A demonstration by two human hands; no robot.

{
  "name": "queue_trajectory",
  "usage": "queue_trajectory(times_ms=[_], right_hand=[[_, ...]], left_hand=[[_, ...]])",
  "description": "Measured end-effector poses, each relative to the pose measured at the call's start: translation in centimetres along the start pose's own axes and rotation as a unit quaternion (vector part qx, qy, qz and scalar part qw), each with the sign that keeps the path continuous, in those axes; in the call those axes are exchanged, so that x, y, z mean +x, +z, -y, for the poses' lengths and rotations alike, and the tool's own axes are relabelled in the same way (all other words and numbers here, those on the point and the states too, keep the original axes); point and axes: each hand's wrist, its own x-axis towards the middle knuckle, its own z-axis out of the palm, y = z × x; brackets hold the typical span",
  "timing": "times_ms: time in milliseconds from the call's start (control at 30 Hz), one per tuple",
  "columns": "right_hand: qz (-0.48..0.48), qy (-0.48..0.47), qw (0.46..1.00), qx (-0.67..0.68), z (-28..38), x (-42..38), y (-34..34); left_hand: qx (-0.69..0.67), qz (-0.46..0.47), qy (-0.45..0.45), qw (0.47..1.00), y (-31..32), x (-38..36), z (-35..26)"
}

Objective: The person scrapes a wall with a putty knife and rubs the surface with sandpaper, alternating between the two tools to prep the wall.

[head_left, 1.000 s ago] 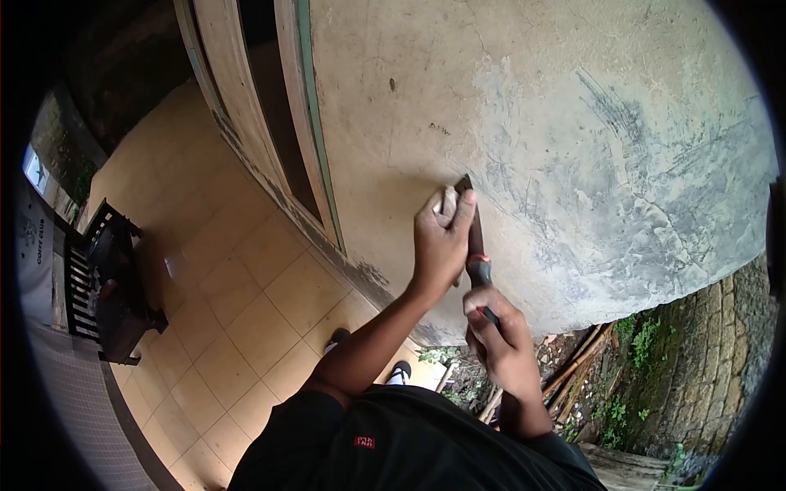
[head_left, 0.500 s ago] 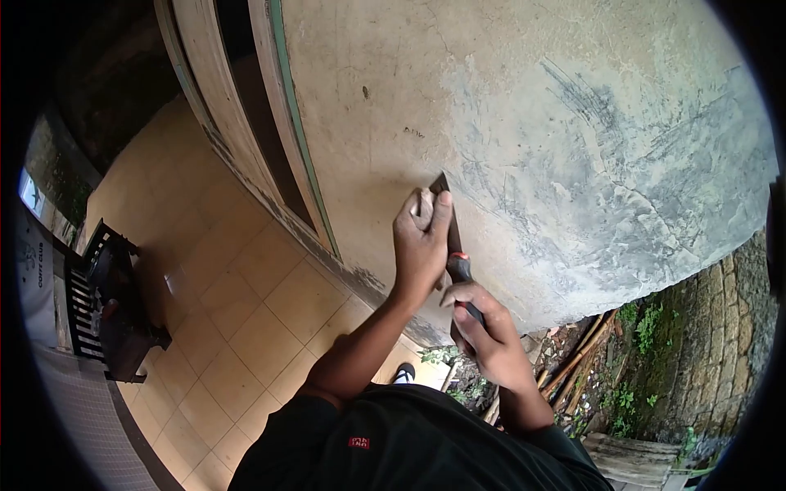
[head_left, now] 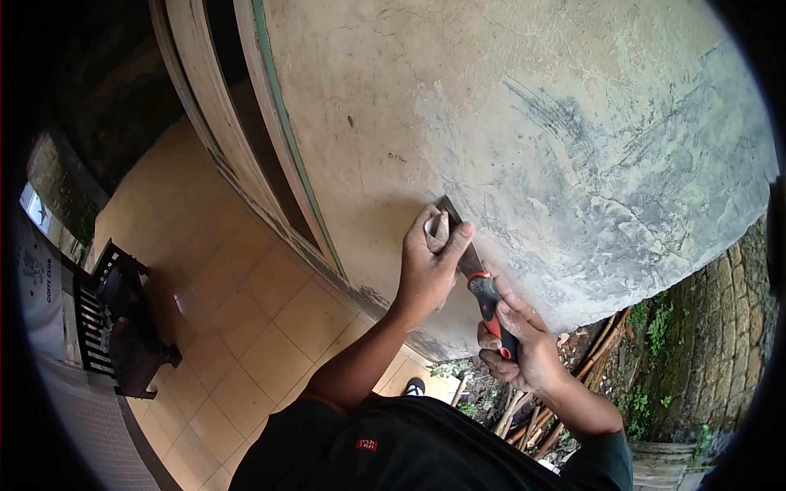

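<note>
My right hand (head_left: pixel 524 344) is closed around the black and red handle of a putty knife (head_left: pixel 485 295), whose dark blade slants up and left. My left hand (head_left: pixel 427 266) is curled shut on a small whitish curved piece (head_left: pixel 436 231), its kind unclear. The left thumb lies right at the blade, near its upper end. Both hands are close to a plastered wall (head_left: pixel 368 74), at the border between its beige surface and a grey-white patched area (head_left: pixel 589 180). The patch carries dark scratch marks and rough ridges.
A wooden frame with a green strip (head_left: pixel 282 131) edges the wall on the left. Tiled floor (head_left: pixel 246 327) lies below, with a dark slatted bench (head_left: pixel 123 327) at far left. Sticks (head_left: pixel 532 425), green plants and a mossy stone wall (head_left: pixel 712 327) are at lower right.
My right hand has changed its grip, with its fingers now further along and around the handle. The left hand and the blade have shifted slightly down and right in view; the camera view has also shifted.
</note>
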Motion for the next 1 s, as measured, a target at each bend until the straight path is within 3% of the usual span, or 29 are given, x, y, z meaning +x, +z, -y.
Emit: queue_trajectory(times_ms=[33,100,133,233,333,367,400,433,500,567,633,733,833,1000], right_hand=[[-0.003,0.001,1.0,0.002,-0.2,0.6,0.4],[-0.039,-0.029,0.999,-0.016,-1.1,1.4,1.3],[0.0,-0.06,0.998,0.033,-1.9,1.1,1.9],[-0.066,-0.111,0.991,-0.017,-3.1,-0.8,4.6],[-0.069,-0.152,0.984,-0.063,-4.0,1.8,3.9],[-0.066,-0.128,0.988,-0.059,-4.2,2.8,3.7],[-0.072,-0.162,0.981,-0.084,-5.1,3.7,4.0],[-0.078,-0.196,0.971,-0.11,-5.6,4.2,4.5],[-0.075,-0.179,0.977,-0.092,-4.9,2.9,4.8],[-0.042,-0.147,0.987,-0.05,-3.8,0.9,3.8],[-0.075,-0.156,0.983,-0.068,-3.9,1.0,3.0],[-0.073,-0.129,0.982,-0.118,-3.7,3.4,2.6],[-0.084,-0.152,0.983,-0.051,-4.1,3.4,4.7],[-0.05,-0.136,0.985,-0.09,-4.0,1.2,3.7]], left_hand=[[-0.046,-0.007,0.003,0.999,0.0,0.4,0.2],[-0.013,-0.064,0.045,0.997,0.5,0.2,-0.1],[-0.016,-0.063,0.045,0.997,0.5,0.1,0.4],[0.069,-0.016,0.111,0.991,0.3,-0.5,1.0],[0.099,-0.077,0.124,0.984,-0.6,0.9,1.4],[0.086,-0.094,0.128,0.984,-0.9,1.4,1.3],[0.039,-0.099,0.051,0.993,-1.2,1.4,0.7],[0.02,-0.099,0.037,0.994,-1.4,1.5,1.0],[0.038,-0.097,0.04,0.994,-1.0,0.9,0.5],[0.145,-0.08,0.111,0.98,-0.3,0.0,1.3],[0.124,-0.044,0.101,0.986,0.3,-0.3,0.5],[0.075,-0.091,0.102,0.988,-0.7,1.2,0.5],[0.093,-0.097,0.085,0.987,-1.0,0.7,-0.6],[0.127,-0.058,0.102,0.985,-0.2,-0.1,0.7]])
